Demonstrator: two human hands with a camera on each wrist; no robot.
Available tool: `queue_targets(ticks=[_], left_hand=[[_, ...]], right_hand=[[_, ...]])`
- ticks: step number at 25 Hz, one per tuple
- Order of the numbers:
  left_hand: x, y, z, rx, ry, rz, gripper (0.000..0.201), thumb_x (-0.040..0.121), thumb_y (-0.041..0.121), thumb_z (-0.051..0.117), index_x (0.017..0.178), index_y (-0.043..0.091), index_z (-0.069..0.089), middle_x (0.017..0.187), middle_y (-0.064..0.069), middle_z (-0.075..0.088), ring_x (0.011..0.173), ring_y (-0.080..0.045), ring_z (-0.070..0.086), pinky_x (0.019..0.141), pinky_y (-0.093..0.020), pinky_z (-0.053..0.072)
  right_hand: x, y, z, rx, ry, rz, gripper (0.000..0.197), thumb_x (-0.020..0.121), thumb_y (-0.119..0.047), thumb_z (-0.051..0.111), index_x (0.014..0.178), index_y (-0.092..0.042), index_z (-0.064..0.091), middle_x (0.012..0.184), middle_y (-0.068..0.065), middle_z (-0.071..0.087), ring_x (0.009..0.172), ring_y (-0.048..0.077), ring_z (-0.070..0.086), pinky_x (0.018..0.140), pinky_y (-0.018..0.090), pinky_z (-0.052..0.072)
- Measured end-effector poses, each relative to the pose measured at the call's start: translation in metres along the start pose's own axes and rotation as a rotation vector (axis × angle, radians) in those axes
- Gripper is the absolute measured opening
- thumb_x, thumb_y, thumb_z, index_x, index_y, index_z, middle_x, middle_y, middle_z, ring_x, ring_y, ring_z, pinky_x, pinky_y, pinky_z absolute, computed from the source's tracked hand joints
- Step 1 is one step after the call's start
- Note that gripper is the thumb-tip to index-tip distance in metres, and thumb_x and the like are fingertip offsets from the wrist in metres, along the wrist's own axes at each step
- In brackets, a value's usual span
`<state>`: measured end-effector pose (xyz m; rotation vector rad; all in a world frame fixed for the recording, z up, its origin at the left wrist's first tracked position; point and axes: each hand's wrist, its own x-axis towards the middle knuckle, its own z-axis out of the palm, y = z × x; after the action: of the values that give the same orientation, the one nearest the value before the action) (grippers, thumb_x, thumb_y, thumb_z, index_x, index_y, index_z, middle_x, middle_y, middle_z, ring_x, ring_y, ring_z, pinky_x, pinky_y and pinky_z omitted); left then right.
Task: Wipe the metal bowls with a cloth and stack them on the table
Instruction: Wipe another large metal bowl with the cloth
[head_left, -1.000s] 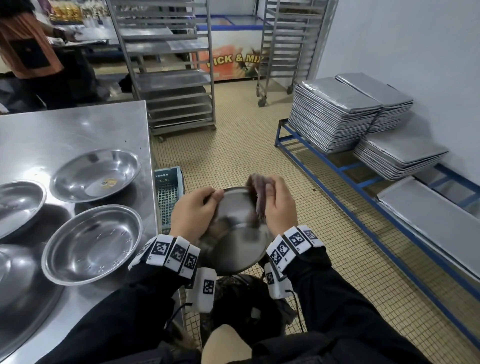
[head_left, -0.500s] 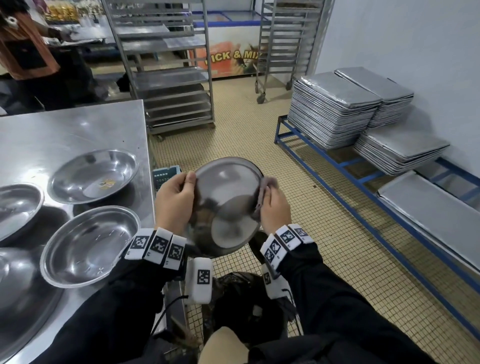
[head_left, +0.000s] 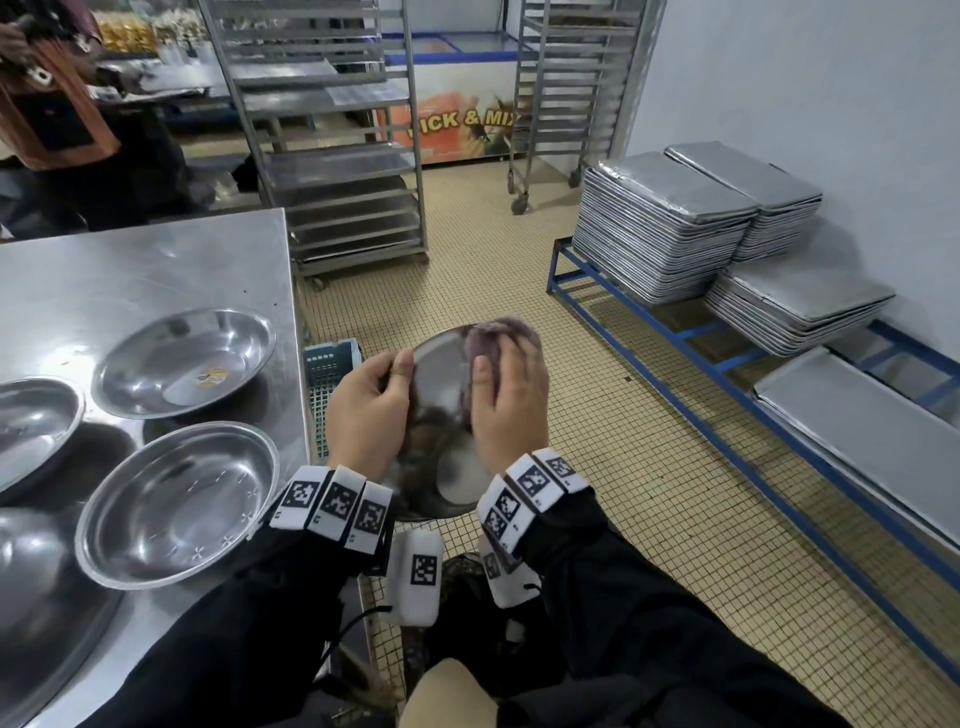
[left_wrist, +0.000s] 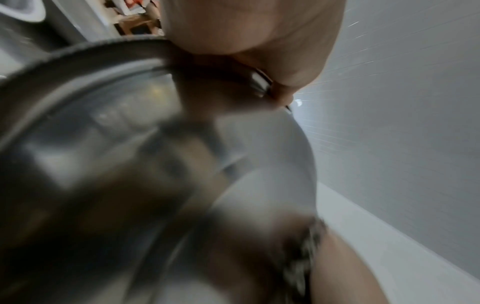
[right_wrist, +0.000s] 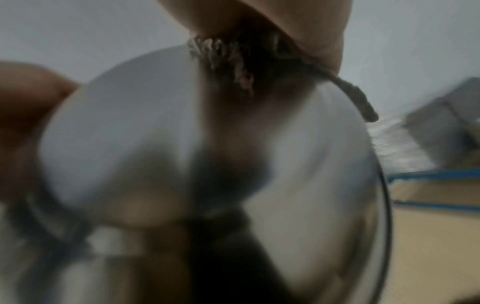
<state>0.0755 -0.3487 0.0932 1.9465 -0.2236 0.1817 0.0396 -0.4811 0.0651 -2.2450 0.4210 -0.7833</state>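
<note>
A round, shiny metal bowl (head_left: 441, 410) sits at the centre of the frame, tilted up on edge with its underside towards the camera, off the worktop (head_left: 130, 291) and over the tiled floor. A crumpled purplish-grey cloth (head_left: 496, 340) is pressed against the bowl's upper right rim. Four more bowls lie open side up on the worktop at the left of the frame: one at mid-left with a small sticker inside (head_left: 184, 361), one below it (head_left: 179, 504), and two cut off by the left edge (head_left: 31, 431) (head_left: 36, 582), none stacked
</note>
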Motion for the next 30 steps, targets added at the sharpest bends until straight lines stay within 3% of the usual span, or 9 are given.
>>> queue_targets(ticks=[4,8,13,16,19,22,26,28,30], left_hand=[[-0.003,-0.017,-0.002,-0.237,0.024,-0.088,0.042,0.099,0.031,0.053,0.058,0.025,0.059,0.046,0.013,0.045,0.048,-0.008,0.041,0.05,-0.024,0.035],[-0.006,-0.037,-0.005,-0.304,0.031,-0.119,0.033,0.099,0.025,0.053,0.069,0.012,0.06,0.051,0.014,0.05,0.05,-0.002,0.045,0.052,-0.017,0.038],[0.001,-0.05,-0.009,-0.163,-0.058,-0.083,0.029,0.095,0.016,0.058,0.111,0.038,0.065,0.102,0.007,0.068,0.097,-0.011,0.063,0.084,-0.029,0.053],[-0.002,-0.027,-0.004,-0.073,-0.204,0.044,0.039,0.094,0.016,0.059,0.13,0.032,0.056,0.117,0.01,0.062,0.105,-0.001,0.057,0.088,-0.022,0.05],[-0.005,-0.012,0.003,0.132,-0.222,0.152,0.022,0.093,0.032,0.06,0.112,0.023,0.067,0.099,0.013,0.065,0.088,-0.002,0.059,0.074,-0.015,0.046],[-0.002,-0.007,0.005,0.09,-0.186,0.097,0.027,0.094,0.038,0.057,0.086,0.015,0.068,0.078,0.002,0.067,0.077,-0.016,0.062,0.065,-0.029,0.05],[-0.002,0.002,0.009,-0.031,-0.156,-0.033,0.029,0.096,0.04,0.054,0.085,0.017,0.067,0.077,-0.006,0.067,0.077,-0.025,0.064,0.074,-0.048,0.055],[-0.001,0.009,0.009,-0.124,-0.176,-0.096,0.026,0.096,0.039,0.053,0.087,0.02,0.067,0.082,-0.008,0.068,0.08,-0.027,0.065,0.076,-0.051,0.056],[0.001,0.013,0.008,-0.136,-0.196,-0.097,0.026,0.096,0.04,0.053,0.088,0.02,0.068,0.083,-0.008,0.068,0.082,-0.027,0.065,0.078,-0.05,0.057]], right_hand=[[-0.005,0.037,-0.005,0.417,0.011,0.493,0.044,0.101,-0.038,0.029,0.136,-0.014,0.039,0.134,0.01,0.042,0.119,0.027,0.048,0.085,0.035,0.051],[-0.01,0.059,-0.021,0.535,-0.092,0.67,0.027,0.102,-0.036,0.033,0.113,-0.021,0.052,0.107,0.0,0.059,0.092,0.016,0.056,0.069,0.027,0.043],[0.001,0.059,-0.039,0.388,-0.126,0.491,0.028,0.101,-0.037,0.036,0.096,-0.016,0.055,0.082,-0.008,0.058,0.075,0.009,0.054,0.057,0.02,0.039],[0.012,0.049,-0.043,0.271,-0.196,0.297,0.022,0.101,-0.029,0.038,0.099,-0.017,0.056,0.09,-0.005,0.058,0.081,0.009,0.056,0.063,0.019,0.046],[0.019,0.037,-0.042,0.152,-0.266,0.07,0.016,0.099,-0.023,0.042,0.099,-0.016,0.056,0.092,-0.007,0.055,0.087,0.009,0.056,0.069,0.018,0.049],[0.016,0.03,-0.035,0.093,-0.098,-0.083,0.02,0.097,-0.021,0.045,0.108,-0.011,0.058,0.108,0.0,0.055,0.103,0.013,0.052,0.089,0.034,0.051],[-0.002,0.028,-0.024,-0.016,0.06,-0.314,0.039,0.097,-0.027,0.039,0.129,-0.01,0.054,0.144,0.008,0.037,0.136,0.018,0.031,0.113,0.029,0.027],[-0.009,0.028,-0.026,0.025,0.054,-0.239,0.042,0.099,-0.028,0.038,0.136,-0.012,0.048,0.147,0.006,0.032,0.137,0.011,0.025,0.112,0.026,0.025],[-0.008,0.023,-0.037,0.126,-0.001,0.059,0.044,0.101,-0.032,0.033,0.14,-0.015,0.041,0.144,0.004,0.035,0.131,0.012,0.035,0.103,0.023,0.035]])
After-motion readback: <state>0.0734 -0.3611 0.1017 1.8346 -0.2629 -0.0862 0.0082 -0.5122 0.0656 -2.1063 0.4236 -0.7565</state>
